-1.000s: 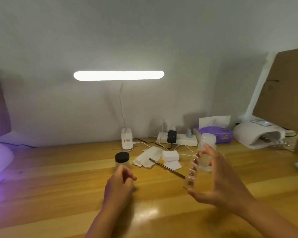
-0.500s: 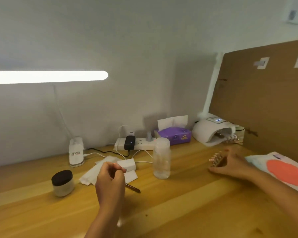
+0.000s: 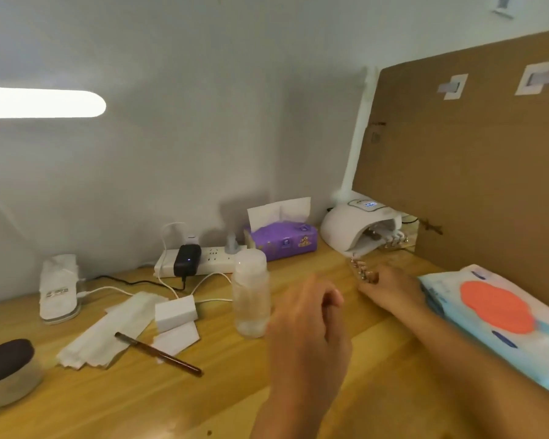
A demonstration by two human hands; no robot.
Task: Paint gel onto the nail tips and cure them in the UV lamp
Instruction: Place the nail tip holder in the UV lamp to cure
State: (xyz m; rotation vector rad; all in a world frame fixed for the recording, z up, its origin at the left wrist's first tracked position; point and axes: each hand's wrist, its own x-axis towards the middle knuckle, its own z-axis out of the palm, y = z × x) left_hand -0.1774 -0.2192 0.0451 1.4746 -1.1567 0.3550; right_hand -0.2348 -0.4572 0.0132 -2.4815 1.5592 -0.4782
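Observation:
My right hand (image 3: 393, 288) reaches to the far right of the wooden desk and grips the near end of a strip of nail tips (image 3: 362, 270). The strip's far end points at the mouth of the white UV lamp (image 3: 349, 224), just short of it. Another row of nail tips (image 3: 392, 239) sits inside the lamp. My left hand (image 3: 308, 324) hovers mid-desk, fingers loosely curled around nothing. A brown gel brush (image 3: 159, 353) lies on the desk to the left, and a dark-lidded gel jar (image 3: 8, 370) stands at the far left.
A clear bottle (image 3: 251, 296) stands just left of my left hand. Paper wipes (image 3: 108, 331), a white block (image 3: 175, 312), a power strip (image 3: 203, 261) with cables and a purple tissue box (image 3: 282, 240) lie behind. A wipes pack (image 3: 504, 315) and a cardboard panel (image 3: 473, 153) bound the right.
The view has swung right. My right hand has carried the nail tip strip from mid-desk to the lamp's mouth. My left hand has left the brush area and moved right.

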